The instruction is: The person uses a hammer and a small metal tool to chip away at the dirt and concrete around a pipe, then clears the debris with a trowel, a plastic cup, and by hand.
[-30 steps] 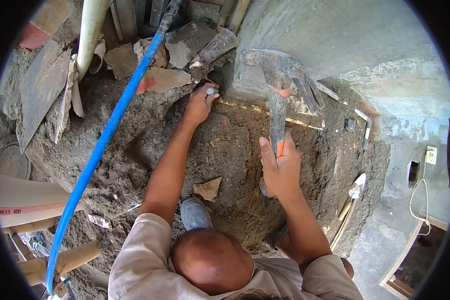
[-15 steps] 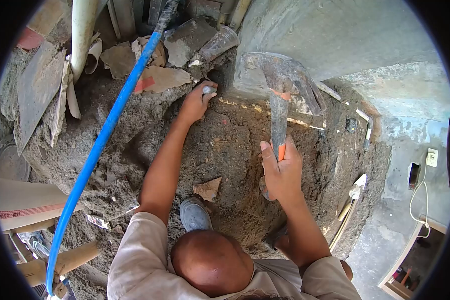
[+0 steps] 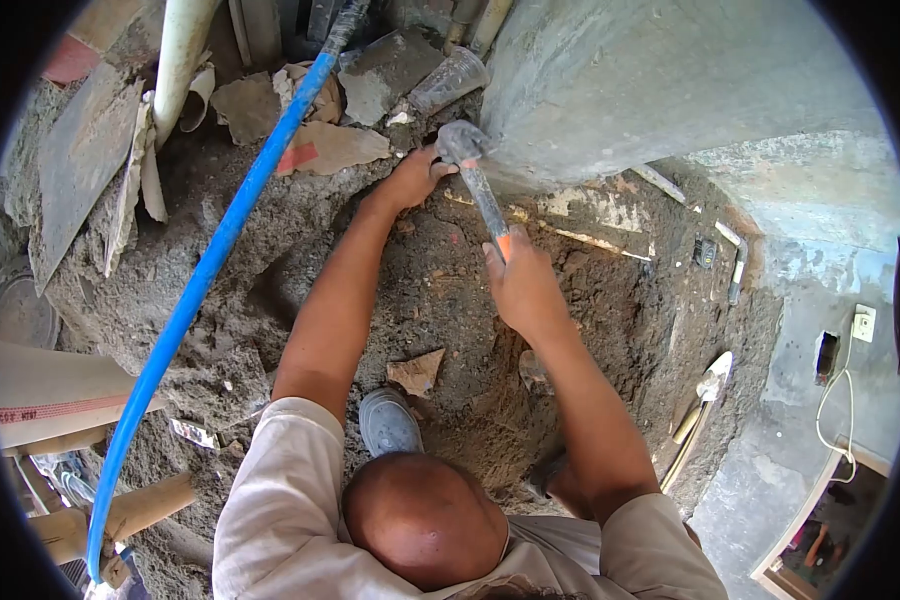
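Note:
My right hand [image 3: 525, 285] grips the handle of a claw hammer [image 3: 483, 195], grey with orange bands. Its head is down at my left hand [image 3: 410, 182], by the foot of the concrete wall. My left hand is closed around a metal chisel, which the hammer head now hides; the earlier frame shows its round end. Dug soil [image 3: 450, 300] lies under both hands. A strip of pale broken edging [image 3: 595, 243] runs along the ground to the right of the hammer.
A blue pipe [image 3: 210, 265] crosses the left side diagonally. Broken slabs [image 3: 335, 150] and a dirty plastic cup [image 3: 450, 82] lie at the back. The concrete wall [image 3: 650, 80] rises at the upper right. A trowel [image 3: 712, 385] lies at right, a tile shard [image 3: 416, 372] near the shoe.
The hammer has swung down and left, from raised in front of the wall to the chisel end at my left hand. My left hand has stayed nearly in place.

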`<state>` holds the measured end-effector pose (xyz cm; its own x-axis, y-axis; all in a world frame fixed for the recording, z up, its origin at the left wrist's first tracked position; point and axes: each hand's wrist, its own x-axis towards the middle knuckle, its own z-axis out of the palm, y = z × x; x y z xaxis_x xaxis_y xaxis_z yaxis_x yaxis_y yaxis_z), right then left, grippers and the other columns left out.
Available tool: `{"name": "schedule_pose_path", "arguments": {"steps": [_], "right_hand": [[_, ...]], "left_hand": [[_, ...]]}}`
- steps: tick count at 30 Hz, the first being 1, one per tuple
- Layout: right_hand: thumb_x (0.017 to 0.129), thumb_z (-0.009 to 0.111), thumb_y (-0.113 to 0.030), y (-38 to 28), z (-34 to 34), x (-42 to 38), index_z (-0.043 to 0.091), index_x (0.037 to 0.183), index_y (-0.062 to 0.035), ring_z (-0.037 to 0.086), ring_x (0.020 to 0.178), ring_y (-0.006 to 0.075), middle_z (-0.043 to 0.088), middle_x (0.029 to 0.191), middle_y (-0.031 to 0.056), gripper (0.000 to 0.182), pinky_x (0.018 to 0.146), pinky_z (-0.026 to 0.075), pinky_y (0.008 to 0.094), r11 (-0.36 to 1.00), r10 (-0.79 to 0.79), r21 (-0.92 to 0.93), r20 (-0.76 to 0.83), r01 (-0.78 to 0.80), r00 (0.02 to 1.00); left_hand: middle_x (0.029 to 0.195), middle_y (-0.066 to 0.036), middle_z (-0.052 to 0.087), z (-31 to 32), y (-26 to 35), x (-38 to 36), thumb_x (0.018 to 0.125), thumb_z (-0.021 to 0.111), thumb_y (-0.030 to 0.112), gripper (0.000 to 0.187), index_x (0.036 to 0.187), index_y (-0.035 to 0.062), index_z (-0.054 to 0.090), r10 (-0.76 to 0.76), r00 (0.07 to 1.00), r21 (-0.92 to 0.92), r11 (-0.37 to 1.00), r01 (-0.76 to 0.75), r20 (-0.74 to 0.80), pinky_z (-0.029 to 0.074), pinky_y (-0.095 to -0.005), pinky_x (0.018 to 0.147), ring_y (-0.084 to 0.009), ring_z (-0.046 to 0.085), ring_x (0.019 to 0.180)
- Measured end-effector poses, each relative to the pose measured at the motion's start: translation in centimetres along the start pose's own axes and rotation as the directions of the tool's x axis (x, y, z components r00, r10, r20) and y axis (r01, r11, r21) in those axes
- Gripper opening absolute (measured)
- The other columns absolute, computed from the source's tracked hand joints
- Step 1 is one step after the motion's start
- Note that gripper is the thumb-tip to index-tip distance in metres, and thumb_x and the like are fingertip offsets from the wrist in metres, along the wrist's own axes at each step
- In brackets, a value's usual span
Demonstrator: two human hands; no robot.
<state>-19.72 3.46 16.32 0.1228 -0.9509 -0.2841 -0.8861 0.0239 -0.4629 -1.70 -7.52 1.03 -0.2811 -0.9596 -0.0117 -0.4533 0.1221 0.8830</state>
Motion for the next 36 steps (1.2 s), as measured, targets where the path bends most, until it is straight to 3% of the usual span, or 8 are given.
{"name": "schedule_pose_path", "arguments": {"steps": [4,9,15,21,25,27,32,36], "right_hand": [[0.094,0.055,-0.023,-4.7,-4.9,-1.9,0.047,0.11,0.008,0.062,0.062,0.042,0.062,0.074,0.0251,0.036,0.056,0.048,0.0435,0.993,-0.017,0.117,-0.046,0.022,0.999],[0.095,0.054,-0.023,-5.0,-4.4,-2.1,0.049,0.098,0.0007,0.06,0.057,0.0169,0.058,0.067,0.0115,0.025,0.053,0.048,0.0374,0.67,-0.076,0.588,-0.554,0.454,0.829],[0.095,0.053,-0.022,-0.2,-0.2,0.0,0.048,0.096,0.0008,0.061,0.058,0.0178,0.059,0.067,0.0127,0.023,0.053,0.048,0.0388,0.997,-0.027,-0.073,0.018,0.028,0.999],[0.089,0.061,-0.013,-7.6,-5.2,-2.0,0.048,0.103,0.0053,0.061,0.06,0.0327,0.059,0.069,0.0186,0.026,0.055,0.046,0.0381,0.77,-0.163,0.428,-0.586,0.474,0.794],[0.091,0.058,-0.014,-0.4,1.6,-0.3,0.049,0.103,0.0054,0.061,0.061,0.0348,0.059,0.069,0.0201,0.025,0.056,0.047,0.0397,0.892,-0.304,0.085,-0.616,0.444,0.727],[0.092,0.056,-0.017,0.3,1.6,0.2,0.05,0.1,0.0053,0.062,0.063,0.0383,0.059,0.07,0.0225,0.024,0.057,0.047,0.0422,0.998,0.015,-0.052,-0.074,-0.019,0.997],[0.093,0.057,-0.019,-5.7,-4.3,-1.7,0.049,0.098,0.0041,0.062,0.058,0.0361,0.058,0.068,0.0231,0.025,0.052,0.046,0.0407,0.975,-0.02,0.214,-0.17,0.057,0.985],[0.091,0.059,-0.015,-3.9,-2.3,-1.4,0.05,0.1,0.0034,0.064,0.058,0.0302,0.059,0.065,0.022,0.022,0.051,0.046,0.0378,0.818,-0.219,0.31,-0.613,0.485,0.759]], "left_hand": [[0.12,-0.02,0.06,1.0,-1.4,0.7,0.092,0.058,0.019,0.037,0.124,0.0012,0.052,-0.07,0.997,-0.145,0.987,0.064,-0.034,0.041,-0.0362,0.096,-0.0322,0.057,0.109],[0.126,-0.022,0.056,0.8,-0.5,0.2,0.092,0.059,0.025,0.045,0.127,-0.0021,0.05,-0.121,0.992,-0.149,0.982,0.115,-0.03,0.038,-0.0351,0.101,-0.0316,0.052,0.117],[0.118,-0.016,0.06,1.7,-3.5,0.2,0.092,0.055,0.009,0.036,0.127,-0.0001,0.05,-0.041,0.999,-0.199,0.979,0.038,-0.013,0.039,-0.0335,0.099,-0.0228,0.053,0.112],[0.114,-0.015,0.062,1.9,-2.8,0.3,0.093,0.056,0.015,0.035,0.124,-0.0012,0.051,-0.156,0.987,-0.213,0.966,0.147,-0.028,0.041,-0.0332,0.095,-0.0238,0.056,0.104],[0.114,-0.017,0.062,0.8,-1.6,0.0,0.093,0.056,0.015,0.036,0.125,-0.0009,0.05,-0.088,0.996,-0.188,0.978,0.087,0.002,0.041,-0.0336,0.095,-0.0239,0.055,0.104],[0.114,-0.017,0.062,0.5,-1.3,0.1,0.093,0.057,0.016,0.037,0.125,-0.0006,0.05,-0.084,0.995,-0.216,0.972,0.094,0.056,0.041,-0.0337,0.095,-0.0239,0.055,0.105],[0.115,-0.015,0.061,1.8,-2.8,0.3,0.094,0.056,0.014,0.037,0.127,-0.0013,0.048,-0.081,0.996,-0.191,0.979,0.075,-0.024,0.04,-0.0307,0.094,-0.0209,0.053,0.102],[0.115,-0.015,0.061,1.8,-3.0,0.3,0.094,0.056,0.015,0.039,0.128,-0.0012,0.047,-0.123,0.992,-0.215,0.969,0.118,-0.007,0.04,-0.0314,0.096,-0.0203,0.053,0.102]]}}
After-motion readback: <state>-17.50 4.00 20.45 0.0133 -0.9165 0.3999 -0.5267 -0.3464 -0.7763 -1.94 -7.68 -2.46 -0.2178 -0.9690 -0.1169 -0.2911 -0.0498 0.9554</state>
